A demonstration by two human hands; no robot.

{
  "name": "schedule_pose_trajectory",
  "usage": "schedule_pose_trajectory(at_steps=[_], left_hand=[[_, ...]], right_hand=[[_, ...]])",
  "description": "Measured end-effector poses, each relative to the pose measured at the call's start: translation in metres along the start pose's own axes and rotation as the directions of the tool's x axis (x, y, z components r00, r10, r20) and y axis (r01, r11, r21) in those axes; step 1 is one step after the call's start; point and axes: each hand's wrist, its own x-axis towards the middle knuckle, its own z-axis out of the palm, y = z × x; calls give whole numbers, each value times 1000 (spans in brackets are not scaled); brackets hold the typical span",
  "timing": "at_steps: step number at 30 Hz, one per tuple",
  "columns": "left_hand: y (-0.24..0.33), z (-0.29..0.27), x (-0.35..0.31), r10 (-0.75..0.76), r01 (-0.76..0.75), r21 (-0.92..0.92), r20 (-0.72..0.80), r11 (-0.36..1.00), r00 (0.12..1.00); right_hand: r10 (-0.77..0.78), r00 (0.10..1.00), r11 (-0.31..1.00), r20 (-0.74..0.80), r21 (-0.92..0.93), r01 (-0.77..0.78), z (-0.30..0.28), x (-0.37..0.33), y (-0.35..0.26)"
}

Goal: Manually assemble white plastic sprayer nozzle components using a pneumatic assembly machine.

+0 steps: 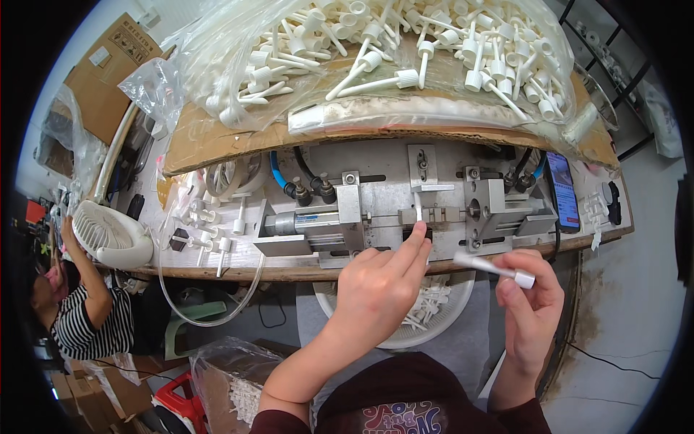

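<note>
In the head view, a white capped stick [499,270] is gripped in the right hand [531,304], pinched at its capped end between thumb and fingers, with the slim end pointed leftward over the front edge of the bench [452,257]. The left hand [383,286] is held over the middle of the bench, its fingers stretched forward together; a white piece [418,205] set at the small metal holder [441,215] is met by the fingertips, but whether it is pinched or only pressed cannot be told. The holder is flanked by a metal cylinder unit [314,219] on the left and a metal block [481,206] on the right. Below the hands, a white basin [448,329] with small white pieces is partly hidden by the left hand and forearm. Above the bench, a heap of white capped sticks [499,47] is borne on plastic-covered cardboard [217,141]. A phone [564,192] is propped at the right; a white fan [116,235] is placed at the left, near a seated co-worker [90,311].
</note>
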Motion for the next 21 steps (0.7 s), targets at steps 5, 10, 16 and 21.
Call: schedule_pose_trajectory(at_steps=[5, 10, 16, 21], left_hand=[[-8, -24, 17, -84, 83, -257, 7, 963, 996], [-37, -50, 78, 41, -39, 12, -369, 999, 929], [-76, -55, 140, -82, 186, 418, -254, 889, 964], [-89, -55, 159, -209, 217, 307, -61, 927, 976]], right_hand=[[12, 998, 998, -68, 70, -7, 7, 4, -11], [-79, 997, 997, -16, 5, 79, 18, 2, 1], [-413, 841, 628, 349, -559, 541, 30, 21, 26], [-393, 774, 415, 497, -655, 632, 38, 30, 39]])
